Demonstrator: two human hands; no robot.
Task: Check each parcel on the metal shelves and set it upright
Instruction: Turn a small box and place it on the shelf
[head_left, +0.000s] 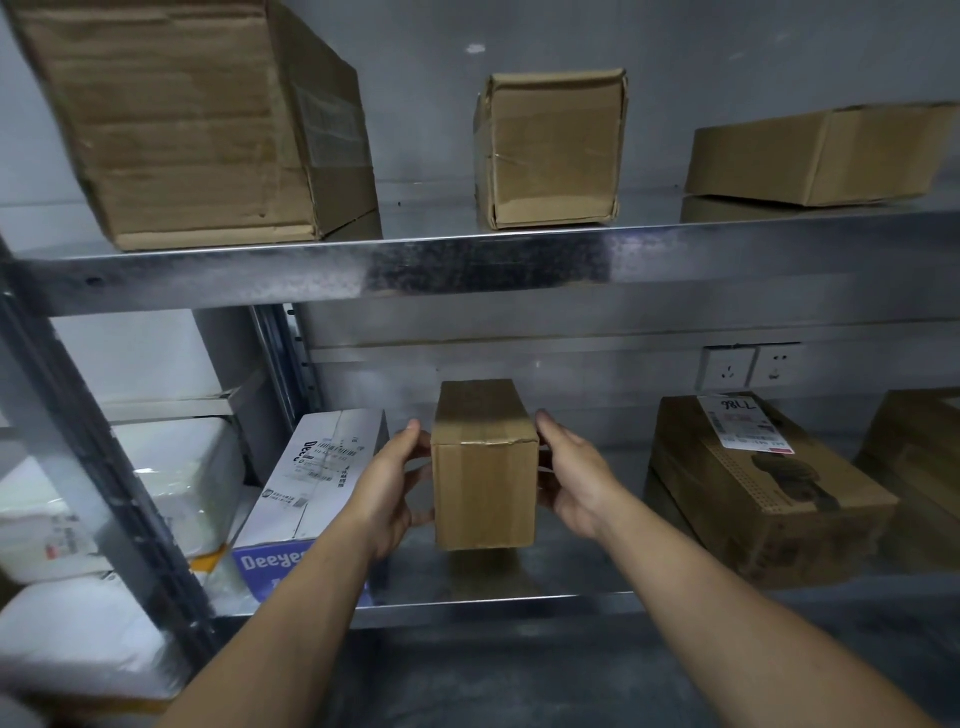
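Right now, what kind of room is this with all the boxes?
Probably a parcel storeroom. Grey metal shelves carry parcels: the small brown cardboard box held between the left hand and right hand, and a white carton with a printed shipping label.

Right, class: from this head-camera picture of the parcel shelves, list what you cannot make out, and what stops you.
Head view:
Small cardboard box, held by left hand and right hand: underside hidden, so resting or lifted is unclear.
Shipping label on the brown parcel: print too small.
White and blue box: brand word covered by left forearm.
Large cardboard box: cut off by top edge.
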